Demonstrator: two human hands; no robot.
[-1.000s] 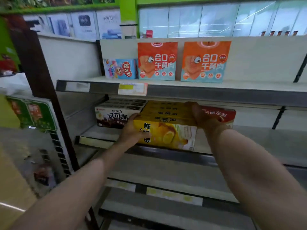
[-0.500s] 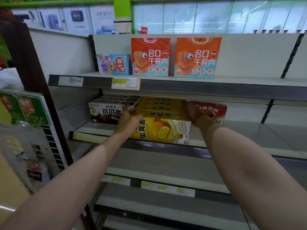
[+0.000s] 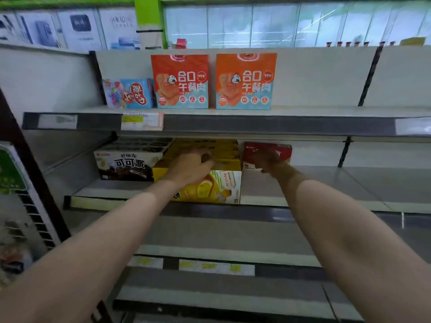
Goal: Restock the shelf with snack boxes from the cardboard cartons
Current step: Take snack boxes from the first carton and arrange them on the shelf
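Both hands are motion-blurred. The left hand (image 3: 190, 167) covers part of the top and front of the yellow cardboard snack box (image 3: 224, 185), hiding most of its lettering, and whether its fingers grip the box I cannot tell. The right hand (image 3: 265, 160) smears into the red cardboard snack box (image 3: 268, 151); its fingers are unreadable. The pale paper price label (image 3: 142, 121) is too blurred to read.

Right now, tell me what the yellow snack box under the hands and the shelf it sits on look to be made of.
Yellow rectangular snack box: seemingly printed cardboard with a slight sheen, judging by its crisp folded edges and photo-printed front. Pale grey shelf: probably painted sheet metal, smooth and faintly reflective with a thin flat lip; the blur leaves this open.
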